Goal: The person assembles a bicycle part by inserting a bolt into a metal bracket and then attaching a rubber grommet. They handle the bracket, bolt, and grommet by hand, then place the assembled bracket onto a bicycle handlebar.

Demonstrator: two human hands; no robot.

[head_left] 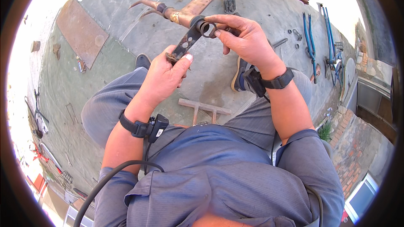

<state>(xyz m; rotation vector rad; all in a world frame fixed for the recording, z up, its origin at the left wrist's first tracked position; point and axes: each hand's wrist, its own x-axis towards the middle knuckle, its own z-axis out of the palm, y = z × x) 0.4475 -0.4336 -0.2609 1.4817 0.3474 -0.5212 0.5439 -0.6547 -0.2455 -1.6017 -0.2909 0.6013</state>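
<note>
My left hand (166, 73) is closed around the near end of a dark crank arm (185, 44), a flat bar with pale spots that slants up and away to the right. At its far end, my right hand (252, 42) pinches a dark metal ring (208, 30) between thumb and index finger. Whether the ring touches the crank arm's round end, I cannot tell. Just beyond both hands lies a rusty brown bicycle frame (202, 3), its near tube end partly hidden behind the crank arm.
A pedal (229, 5) and several small metal parts (297, 35) lie on the concrete. Blue fork legs (309, 44) rest to the right, a rusty metal sheet (80, 31) far left. A small wooden stool (204, 107) stands between my legs. Bicycle parts (38, 117) line the left edge.
</note>
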